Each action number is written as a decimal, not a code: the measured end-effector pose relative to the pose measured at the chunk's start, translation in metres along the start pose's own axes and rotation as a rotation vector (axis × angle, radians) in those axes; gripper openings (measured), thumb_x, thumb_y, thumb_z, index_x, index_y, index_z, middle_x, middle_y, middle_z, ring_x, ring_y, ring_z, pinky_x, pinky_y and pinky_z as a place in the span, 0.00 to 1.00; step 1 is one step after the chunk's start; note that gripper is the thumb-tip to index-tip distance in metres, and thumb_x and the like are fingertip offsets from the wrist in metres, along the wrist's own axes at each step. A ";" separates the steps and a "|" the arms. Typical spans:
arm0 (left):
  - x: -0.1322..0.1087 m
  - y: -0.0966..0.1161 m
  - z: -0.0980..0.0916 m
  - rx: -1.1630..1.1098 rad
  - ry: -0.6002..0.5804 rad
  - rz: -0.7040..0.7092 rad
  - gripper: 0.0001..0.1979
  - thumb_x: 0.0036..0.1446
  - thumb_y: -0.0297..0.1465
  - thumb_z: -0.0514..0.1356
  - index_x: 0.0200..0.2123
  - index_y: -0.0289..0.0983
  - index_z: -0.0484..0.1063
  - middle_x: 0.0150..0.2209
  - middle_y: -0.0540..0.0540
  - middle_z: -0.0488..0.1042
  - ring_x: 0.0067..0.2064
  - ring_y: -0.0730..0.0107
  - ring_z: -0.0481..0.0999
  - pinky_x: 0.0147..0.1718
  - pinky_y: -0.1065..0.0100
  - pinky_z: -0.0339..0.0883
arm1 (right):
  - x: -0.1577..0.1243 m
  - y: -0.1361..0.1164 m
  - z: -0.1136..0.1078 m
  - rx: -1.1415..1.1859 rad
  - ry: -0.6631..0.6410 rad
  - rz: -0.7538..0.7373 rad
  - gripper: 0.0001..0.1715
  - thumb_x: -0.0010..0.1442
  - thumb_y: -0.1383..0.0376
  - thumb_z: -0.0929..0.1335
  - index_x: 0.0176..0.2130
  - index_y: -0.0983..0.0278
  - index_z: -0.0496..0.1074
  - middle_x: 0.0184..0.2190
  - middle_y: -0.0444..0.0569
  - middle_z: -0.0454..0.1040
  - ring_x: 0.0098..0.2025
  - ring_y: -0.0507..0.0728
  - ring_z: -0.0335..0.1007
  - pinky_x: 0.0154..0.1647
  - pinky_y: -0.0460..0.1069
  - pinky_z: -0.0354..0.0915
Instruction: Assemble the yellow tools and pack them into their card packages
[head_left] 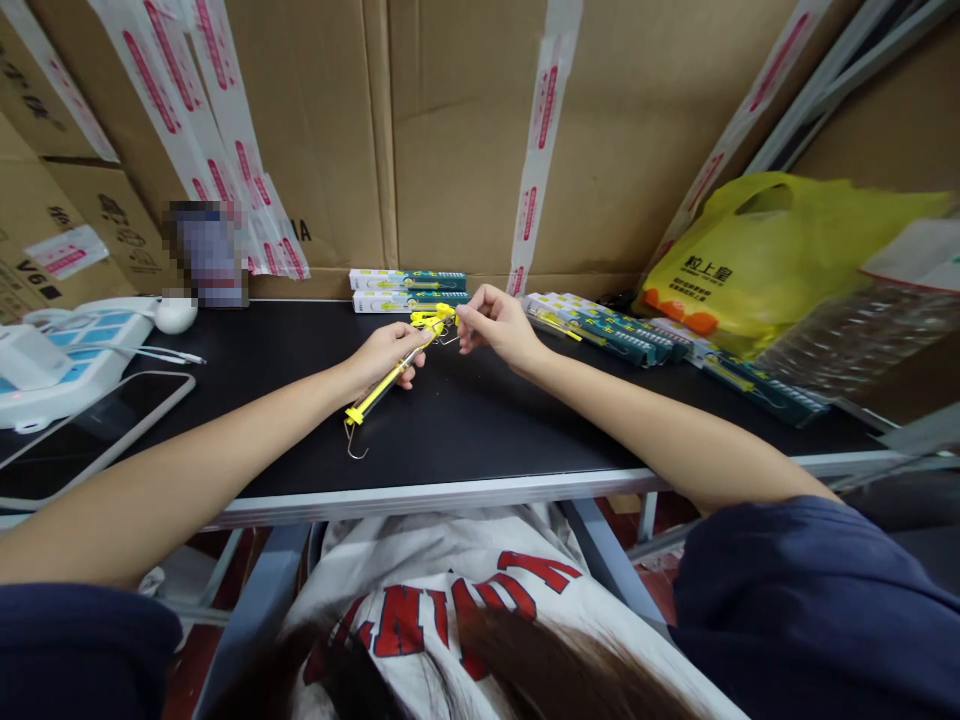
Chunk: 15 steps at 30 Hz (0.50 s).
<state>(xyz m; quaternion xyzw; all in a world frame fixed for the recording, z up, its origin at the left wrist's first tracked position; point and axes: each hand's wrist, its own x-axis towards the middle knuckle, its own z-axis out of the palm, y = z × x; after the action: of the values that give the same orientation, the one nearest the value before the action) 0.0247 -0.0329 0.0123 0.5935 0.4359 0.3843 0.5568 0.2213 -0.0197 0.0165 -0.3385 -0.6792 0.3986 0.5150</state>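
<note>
Hair (555, 665) hangs over the shirt (600, 620). Above the table (480, 420), the left hand (391, 352) is clamped on the yellow tool (380, 391), hooked end toward the body; the right hand (501, 325) touches its far end, grip unclear.

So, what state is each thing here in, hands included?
Left hand: closed around the yellow hooked tool.
Yellow hooked tool: held at a slant, lower hook hanging free.
Right hand: fingers bent at the tool's upper end; grip unclear.
Phone: lying flat, screen dark.
White charger: seated on the power strip.
Power strip: lying flat.
Yellow bag: bulging, handle up.
Large cardboard: upright, taped.
</note>
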 end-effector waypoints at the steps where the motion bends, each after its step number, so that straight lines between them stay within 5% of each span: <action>1: 0.000 0.000 0.000 0.015 -0.007 0.003 0.09 0.65 0.33 0.59 0.35 0.37 0.63 0.22 0.56 0.70 0.14 0.81 0.64 0.14 0.76 0.63 | -0.001 0.000 0.002 0.004 -0.009 -0.008 0.33 0.48 0.41 0.75 0.31 0.59 0.58 0.23 0.39 0.72 0.22 0.48 0.69 0.24 0.46 0.73; 15: -0.002 0.000 0.002 0.006 -0.050 -0.014 0.08 0.63 0.32 0.62 0.36 0.37 0.65 0.22 0.55 0.71 0.15 0.80 0.65 0.15 0.76 0.65 | -0.007 -0.006 0.006 -0.136 0.069 -0.145 0.32 0.50 0.37 0.73 0.30 0.57 0.58 0.22 0.40 0.71 0.21 0.52 0.68 0.24 0.50 0.68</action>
<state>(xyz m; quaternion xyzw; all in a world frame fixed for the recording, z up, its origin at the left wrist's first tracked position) 0.0260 -0.0350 0.0123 0.6014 0.4273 0.3641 0.5685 0.2172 -0.0299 0.0184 -0.3361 -0.7092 0.3013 0.5416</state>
